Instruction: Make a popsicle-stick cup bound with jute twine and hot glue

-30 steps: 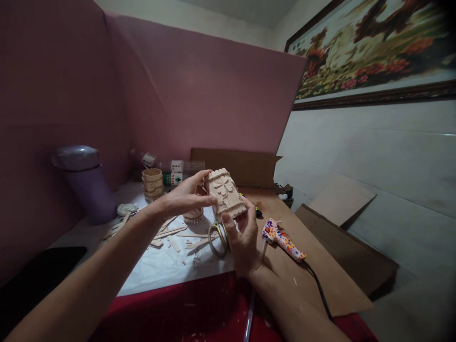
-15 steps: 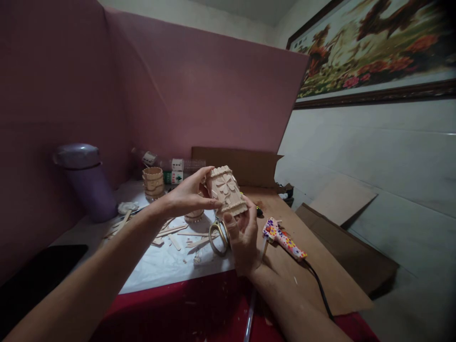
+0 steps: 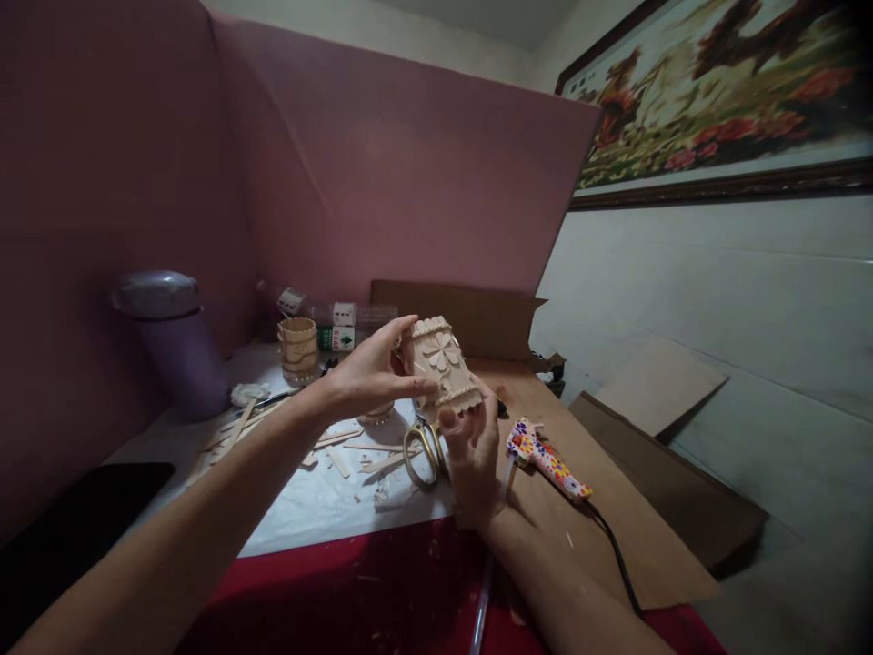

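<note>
The left hand [image 3: 372, 367] and the right hand [image 3: 474, 455] are both bare and slim-fingered, and directly behind them the left forearm [image 3: 197, 509] and the right forearm [image 3: 556, 569], 2 uncovered limbs, are smooth and tapered, narrowest next to the hand and broader farther back from it.

One head-worn cam, facing fwd & down. Worktop [image 3: 300, 514] viewed from 6 o'clock side; L hand [image 3: 378, 371] and R hand [image 3: 476, 450] near lens, approx. ctr; pink partition [image 3: 409, 173] at 12, farther off.
</note>
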{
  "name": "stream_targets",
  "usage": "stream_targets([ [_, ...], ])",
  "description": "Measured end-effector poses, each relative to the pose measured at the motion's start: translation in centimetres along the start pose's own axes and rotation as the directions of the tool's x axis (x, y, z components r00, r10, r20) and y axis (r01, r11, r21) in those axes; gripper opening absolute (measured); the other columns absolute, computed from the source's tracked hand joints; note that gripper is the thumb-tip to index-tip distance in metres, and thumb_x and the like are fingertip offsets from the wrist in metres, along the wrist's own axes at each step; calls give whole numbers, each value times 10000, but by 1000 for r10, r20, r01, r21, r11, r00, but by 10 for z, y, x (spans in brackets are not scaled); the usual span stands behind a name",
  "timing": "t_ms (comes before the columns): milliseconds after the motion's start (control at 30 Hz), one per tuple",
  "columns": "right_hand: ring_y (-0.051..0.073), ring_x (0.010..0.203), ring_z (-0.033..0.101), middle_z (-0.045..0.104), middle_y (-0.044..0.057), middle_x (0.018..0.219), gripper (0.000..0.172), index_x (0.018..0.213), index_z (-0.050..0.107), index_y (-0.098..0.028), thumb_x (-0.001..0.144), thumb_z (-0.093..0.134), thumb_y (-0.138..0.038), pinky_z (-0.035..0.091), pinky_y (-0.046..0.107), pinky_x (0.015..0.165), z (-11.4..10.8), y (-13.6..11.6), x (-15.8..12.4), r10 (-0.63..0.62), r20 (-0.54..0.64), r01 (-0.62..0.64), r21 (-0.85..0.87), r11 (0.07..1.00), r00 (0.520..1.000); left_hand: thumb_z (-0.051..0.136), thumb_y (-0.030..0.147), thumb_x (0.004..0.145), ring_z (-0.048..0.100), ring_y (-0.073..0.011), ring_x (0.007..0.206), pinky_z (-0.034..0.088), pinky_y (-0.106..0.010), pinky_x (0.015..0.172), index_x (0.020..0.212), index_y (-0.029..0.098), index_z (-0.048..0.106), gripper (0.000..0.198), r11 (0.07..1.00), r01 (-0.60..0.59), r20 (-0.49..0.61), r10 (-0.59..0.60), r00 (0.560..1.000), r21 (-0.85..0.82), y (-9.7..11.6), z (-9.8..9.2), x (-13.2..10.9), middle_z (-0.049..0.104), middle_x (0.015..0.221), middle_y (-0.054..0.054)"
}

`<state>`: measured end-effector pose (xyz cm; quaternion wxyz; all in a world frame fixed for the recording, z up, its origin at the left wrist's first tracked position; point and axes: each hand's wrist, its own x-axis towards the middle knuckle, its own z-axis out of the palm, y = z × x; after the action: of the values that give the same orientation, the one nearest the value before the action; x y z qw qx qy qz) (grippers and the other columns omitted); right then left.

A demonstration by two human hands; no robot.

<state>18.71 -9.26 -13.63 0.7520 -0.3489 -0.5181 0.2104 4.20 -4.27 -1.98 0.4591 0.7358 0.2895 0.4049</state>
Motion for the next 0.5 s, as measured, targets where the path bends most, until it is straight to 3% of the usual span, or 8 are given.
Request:
stream_targets([
  [200,292,1301,575,570,178,1411,653,1401,398,-210,866,707,-418,517,474,1044,2,-4,1,-67,19,67,2,998,998,882,203,546,645,-247,928,547,-353,750,1528,131,346,1121,999,39,42,-38,998,-19,1,-4,1,615,1241,-185],
  [333,304,1234,621,558,199,1401,765,1420,372,-193,798,788,-357,539,485,1015,1,-3,5,-157,-30,154,-76,985,987,915,192,511,628,-284,1036,539,-391,813,1535,226,373,1158,990,67,10,-67,998,-128,2,-6,2,514,1408,-187],
  [400,305,1237,613,532,197,1423,805,1442,360,-201,783,803,-333,542,485,1012,-1,-2,6,-230,-24,224,-148,963,973,917,233,546,621,-300,1081,531,-403,834,1515,231,409,1094,971,82,-17,-88,996,-225,2,-5,1,489,1436,-193],
  [500,322,1268,576,512,191,1436,835,1473,355,-207,782,804,-340,521,525,1029,-4,-1,8,-382,28,371,-309,876,924,895,276,607,637,-302,1057,526,-386,797,1443,185,488,934,944,105,12,-106,994,-314,2,-1,0,575,1331,-198],
])
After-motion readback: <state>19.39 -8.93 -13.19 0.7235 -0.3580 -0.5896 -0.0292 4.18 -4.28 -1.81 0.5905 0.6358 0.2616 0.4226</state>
